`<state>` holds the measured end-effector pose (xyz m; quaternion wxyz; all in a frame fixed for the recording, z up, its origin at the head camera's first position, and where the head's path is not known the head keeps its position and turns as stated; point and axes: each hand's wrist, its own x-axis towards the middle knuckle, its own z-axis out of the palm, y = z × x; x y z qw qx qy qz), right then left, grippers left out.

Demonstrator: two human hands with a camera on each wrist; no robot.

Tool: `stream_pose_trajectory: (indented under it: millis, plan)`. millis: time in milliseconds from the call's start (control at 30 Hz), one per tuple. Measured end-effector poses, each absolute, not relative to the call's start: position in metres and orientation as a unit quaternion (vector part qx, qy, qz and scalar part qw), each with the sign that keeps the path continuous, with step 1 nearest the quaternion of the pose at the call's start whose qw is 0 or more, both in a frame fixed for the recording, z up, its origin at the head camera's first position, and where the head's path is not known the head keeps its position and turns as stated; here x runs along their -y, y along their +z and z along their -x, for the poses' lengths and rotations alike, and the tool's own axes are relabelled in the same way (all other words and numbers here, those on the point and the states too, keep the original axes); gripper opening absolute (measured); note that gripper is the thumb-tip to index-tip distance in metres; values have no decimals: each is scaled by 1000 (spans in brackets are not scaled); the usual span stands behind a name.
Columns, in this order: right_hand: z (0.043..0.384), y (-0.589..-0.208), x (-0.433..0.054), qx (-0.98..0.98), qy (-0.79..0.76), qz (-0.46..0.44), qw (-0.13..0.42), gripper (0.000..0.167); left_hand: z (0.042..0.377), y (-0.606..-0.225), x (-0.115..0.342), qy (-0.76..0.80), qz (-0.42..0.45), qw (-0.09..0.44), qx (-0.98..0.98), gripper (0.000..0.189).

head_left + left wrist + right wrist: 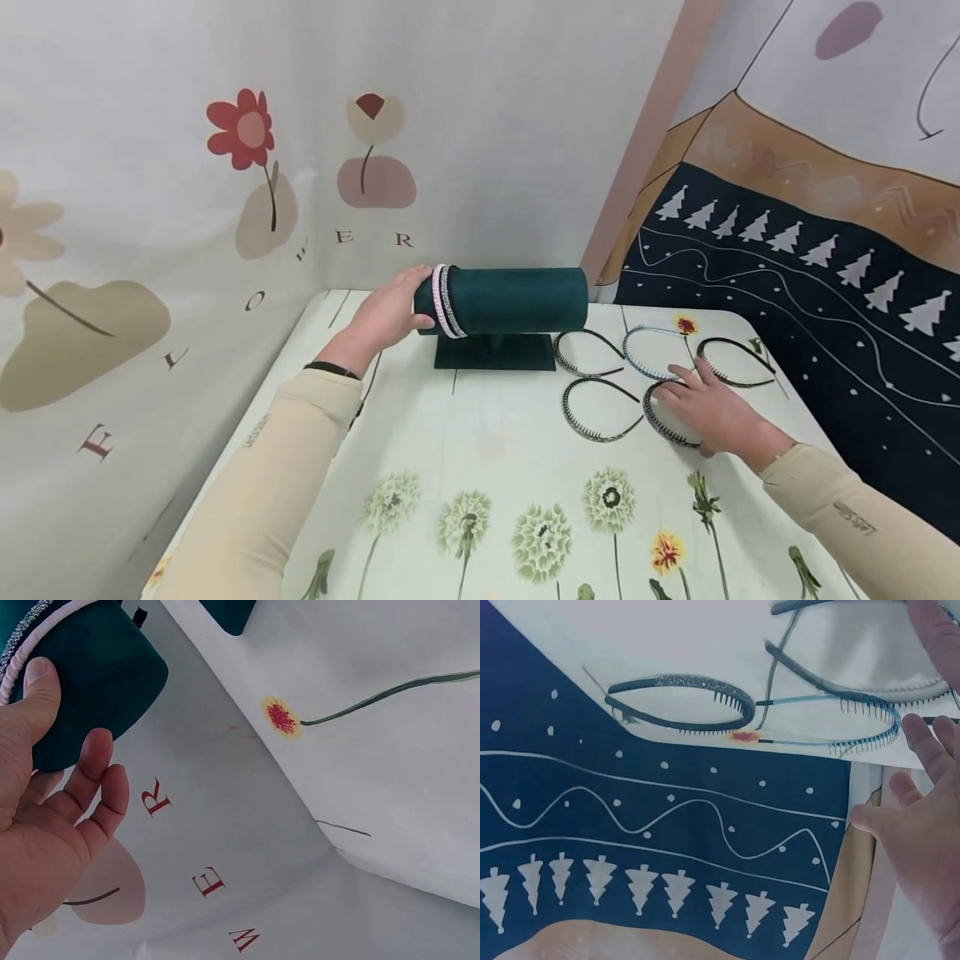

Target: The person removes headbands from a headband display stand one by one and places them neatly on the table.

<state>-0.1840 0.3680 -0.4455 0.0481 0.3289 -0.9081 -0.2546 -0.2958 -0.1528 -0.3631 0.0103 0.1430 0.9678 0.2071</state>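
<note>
- Dandelion-printed cloth dresses the desk, bare on the person's side.
- Right hand hangs over the near-right black headband, which lies flat, curve leftward; its fingers spread wide, though I can't tell whether they touch it.
- Another dark headband lies just left; three more, the middle one blue, lie beyond.
- Leftward and farther, the green roll runs left to right; the left hand grips its left end beside pink and silver bands. Bare velvet fills its right part, nearer the right hand.
- Flowered curtain closes in just behind.
</note>
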Motion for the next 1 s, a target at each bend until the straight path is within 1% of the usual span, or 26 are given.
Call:
stream_pose_trajectory:
  millis: [167, 367, 1000]
  plan:
    - [185, -448, -367, 932, -183, -312, 17, 115, 295, -361, 152, 207, -142, 8, -968, 94]
    - [186, -448, -366, 949, -122, -292, 2, 115, 294, -362, 151, 206, -143, 9, -968, 94]
    - [188, -451, -366, 952, -132, -277, -11, 118, 293, -362, 152, 204, -146, 3, -968, 93]
